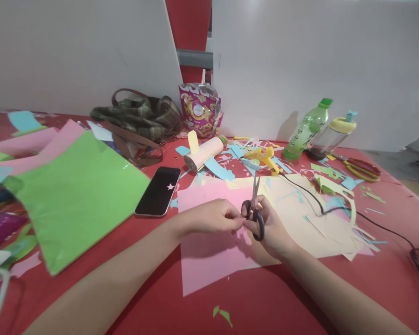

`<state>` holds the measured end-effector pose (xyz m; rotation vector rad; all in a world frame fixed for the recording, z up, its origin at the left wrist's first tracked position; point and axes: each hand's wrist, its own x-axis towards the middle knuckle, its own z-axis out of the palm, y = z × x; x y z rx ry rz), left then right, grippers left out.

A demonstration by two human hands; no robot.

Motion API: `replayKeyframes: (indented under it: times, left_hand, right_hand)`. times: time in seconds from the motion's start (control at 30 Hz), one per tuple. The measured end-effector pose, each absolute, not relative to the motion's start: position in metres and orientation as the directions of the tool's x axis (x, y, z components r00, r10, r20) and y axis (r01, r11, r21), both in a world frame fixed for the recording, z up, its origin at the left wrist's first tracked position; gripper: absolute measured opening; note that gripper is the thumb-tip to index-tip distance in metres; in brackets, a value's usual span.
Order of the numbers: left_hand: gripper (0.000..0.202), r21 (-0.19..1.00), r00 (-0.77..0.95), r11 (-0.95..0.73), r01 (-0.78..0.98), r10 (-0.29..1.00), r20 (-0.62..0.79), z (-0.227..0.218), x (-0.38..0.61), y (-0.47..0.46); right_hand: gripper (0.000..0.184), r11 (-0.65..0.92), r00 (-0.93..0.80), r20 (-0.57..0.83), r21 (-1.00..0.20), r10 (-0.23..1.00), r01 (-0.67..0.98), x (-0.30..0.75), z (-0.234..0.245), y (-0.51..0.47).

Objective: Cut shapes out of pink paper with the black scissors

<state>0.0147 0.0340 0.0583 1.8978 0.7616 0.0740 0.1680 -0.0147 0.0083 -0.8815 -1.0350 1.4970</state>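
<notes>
My right hand (pixel 272 230) grips small black-handled scissors (pixel 254 207), blades pointing up and away. My left hand (pixel 214 216) is pinched closed right beside the scissor handles; what it holds is too small to make out. Both hands hover over a pink paper sheet (pixel 209 260) lying on the red table (pixel 265 302), which overlaps a cream sheet (pixel 321 223).
A black phone (pixel 158 191) with a tiny pink star lies left of the hands, beside a green sheet (pixel 73 195). Behind are a paper roll (pixel 203 153), yellow glue gun (pixel 263 157) with a black cord (pixel 370 223), green bottle (pixel 307 128), second scissors (pixel 361 168), plaid bag (pixel 139 121), snack packet (pixel 199 109) and several scraps.
</notes>
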Motion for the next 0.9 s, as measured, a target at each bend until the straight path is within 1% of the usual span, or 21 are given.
replayKeyframes:
  times: [0.07,0.23,0.3,0.37,0.5,0.63,0.73,0.9]
  left_hand:
    - [0.023,0.840,0.794,-0.268,0.471,0.543,-0.272,0.057,0.014,0.035]
    - [0.020,0.826,0.736,-0.278,0.490,0.640,-0.221,0.052,0.014,0.035]
    - [0.021,0.834,0.731,-0.268,0.483,0.647,-0.215,0.050,0.015,0.035]
    - [0.021,0.839,0.722,-0.258,0.480,0.659,-0.211,0.049,0.015,0.035]
    - [0.022,0.850,0.676,-0.250,0.465,0.720,-0.158,0.047,0.016,0.036]
    - [0.027,0.852,0.698,-0.240,0.465,0.692,-0.186,0.048,0.015,0.036]
    - [0.032,0.835,0.726,-0.282,0.472,0.662,-0.186,0.049,0.016,0.035]
    - [0.036,0.831,0.725,-0.293,0.472,0.666,-0.177,0.047,0.018,0.034]
  right_hand:
    - [0.034,-0.057,-0.158,-0.001,-0.935,0.987,-0.349,0.168,0.008,-0.015]
    - [0.033,-0.073,-0.167,-0.016,-0.938,0.986,-0.339,0.167,0.009,-0.016]
    - [0.033,-0.072,-0.164,-0.017,-0.940,0.986,-0.333,0.166,0.010,-0.017]
    - [0.033,-0.064,-0.144,-0.015,-0.939,0.989,-0.339,0.165,0.011,-0.017]
    - [0.032,-0.032,-0.081,-0.005,-0.942,0.997,-0.333,0.165,0.011,-0.017]
    - [0.032,-0.022,-0.047,-0.006,-0.938,0.999,-0.346,0.166,0.012,-0.015]
    - [0.032,-0.023,-0.046,-0.006,-0.931,0.999,-0.365,0.165,0.013,-0.015]
    - [0.032,-0.030,-0.059,-0.008,-0.922,0.998,-0.386,0.164,0.014,-0.015]
